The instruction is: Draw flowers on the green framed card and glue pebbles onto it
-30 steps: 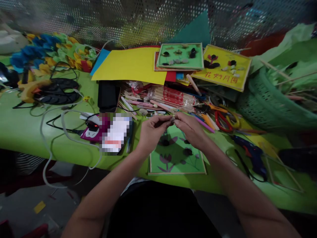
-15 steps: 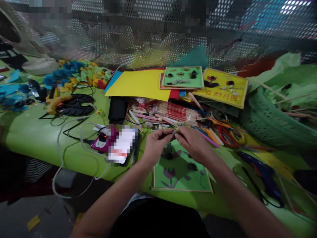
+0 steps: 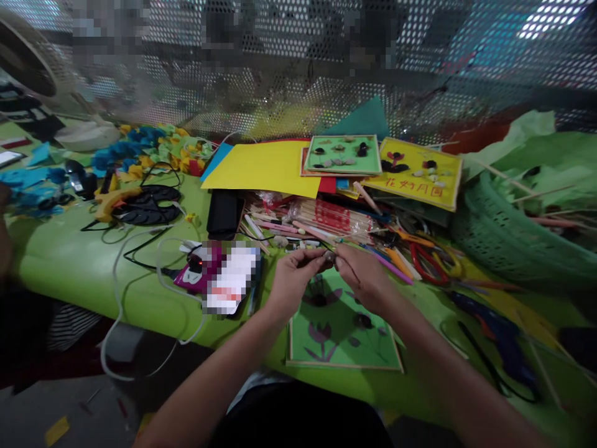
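Over the far edge of a framed green picture (image 3: 368, 348), my two hands meet at the fingertips. My left hand (image 3: 291, 277) is closed in a pinch on a small greyish stone (image 3: 329, 255). Against the stone's right side, my right hand (image 3: 361, 272) is closed, with a thin dark tip between its fingers; most of that item is hidden in the hand. Dark purple flower and leaf shapes and a black round piece lie on the green picture, partly in my hands' shadow.
Beyond my hands lie pens and bundled sticks (image 3: 321, 214). Scissors (image 3: 426, 264), a blue glue gun (image 3: 494, 336) and a green basket (image 3: 494, 230) are on the right. A phone (image 3: 232, 280), a power strip (image 3: 198, 274) and looping white cable lie left. Finished-looking pictures (image 3: 345, 155) stand behind.
My right hand has turned and its fingers are more curled, with a thin dark tip now showing at the stone. The view has shifted slightly upward.
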Demonstrator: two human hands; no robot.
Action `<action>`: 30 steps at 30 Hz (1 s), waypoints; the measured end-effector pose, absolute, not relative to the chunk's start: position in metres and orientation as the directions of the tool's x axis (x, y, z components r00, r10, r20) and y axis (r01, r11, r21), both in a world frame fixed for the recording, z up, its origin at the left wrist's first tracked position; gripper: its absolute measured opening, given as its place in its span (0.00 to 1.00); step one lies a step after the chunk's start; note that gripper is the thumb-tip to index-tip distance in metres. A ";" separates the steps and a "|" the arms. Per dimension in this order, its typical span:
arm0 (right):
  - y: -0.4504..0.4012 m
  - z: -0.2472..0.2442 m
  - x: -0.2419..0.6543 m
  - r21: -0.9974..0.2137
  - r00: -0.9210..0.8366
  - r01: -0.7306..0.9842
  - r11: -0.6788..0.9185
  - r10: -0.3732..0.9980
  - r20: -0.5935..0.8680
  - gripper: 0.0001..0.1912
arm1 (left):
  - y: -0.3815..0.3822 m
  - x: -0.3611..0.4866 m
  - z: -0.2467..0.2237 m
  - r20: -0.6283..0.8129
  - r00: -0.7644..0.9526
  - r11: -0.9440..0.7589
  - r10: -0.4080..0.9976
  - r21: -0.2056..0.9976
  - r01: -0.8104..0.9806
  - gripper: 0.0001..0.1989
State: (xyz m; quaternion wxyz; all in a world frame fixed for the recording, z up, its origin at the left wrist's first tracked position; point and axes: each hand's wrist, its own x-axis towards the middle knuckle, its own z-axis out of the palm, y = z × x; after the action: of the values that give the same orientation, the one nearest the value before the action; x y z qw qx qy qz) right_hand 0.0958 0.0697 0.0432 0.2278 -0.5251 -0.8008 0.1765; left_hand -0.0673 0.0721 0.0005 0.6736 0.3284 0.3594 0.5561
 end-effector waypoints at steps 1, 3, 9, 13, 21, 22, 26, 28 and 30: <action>0.069 0.045 0.096 -0.556 -0.346 0.739 0.380 0.923 0.171 0.12 | 0.072 -0.067 0.000 -0.115 0.119 0.160 0.986 0.844 -0.511 0.14; 0.069 0.047 0.096 -0.599 -0.348 0.711 0.368 0.925 0.156 0.14 | 0.072 -0.067 0.000 -0.104 0.109 0.145 0.989 0.852 -0.503 0.14; 0.068 0.046 0.094 -0.565 -0.320 0.746 0.353 0.934 0.161 0.12 | 0.071 -0.066 0.003 -0.087 0.109 0.128 0.990 0.880 -0.457 0.12; 0.069 0.044 0.094 -0.567 -0.320 0.742 0.356 0.933 0.167 0.11 | 0.070 -0.065 0.003 -0.114 0.118 0.156 0.987 0.872 -0.465 0.13; 0.068 0.041 0.096 -0.655 -0.300 0.678 0.332 0.939 0.165 0.13 | 0.072 -0.065 0.003 -0.134 0.122 0.178 0.983 0.835 -0.520 0.17; 0.068 0.042 0.095 -0.669 -0.305 0.666 0.330 0.939 0.159 0.14 | 0.072 -0.066 0.004 -0.131 0.122 0.176 0.984 0.834 -0.523 0.17; 0.069 0.043 0.095 -0.631 -0.308 0.699 0.336 0.938 0.158 0.14 | 0.072 -0.068 0.004 -0.118 0.126 0.167 0.985 0.839 -0.519 0.16; 0.070 0.041 0.094 -0.572 -0.306 0.738 0.357 0.933 0.188 0.13 | 0.071 -0.069 0.004 -0.112 0.137 0.167 0.984 0.842 -0.513 0.17; 0.071 0.038 0.094 -0.519 -0.313 0.765 0.381 0.924 0.217 0.12 | 0.071 -0.069 0.004 -0.107 0.149 0.169 0.983 0.845 -0.507 0.17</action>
State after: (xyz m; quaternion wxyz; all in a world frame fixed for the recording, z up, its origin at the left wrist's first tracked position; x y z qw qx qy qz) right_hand 0.0938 0.0709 0.0384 0.2455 -0.5321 -0.7940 0.1620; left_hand -0.0687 0.0713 0.0036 0.6784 0.3377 0.3524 0.5492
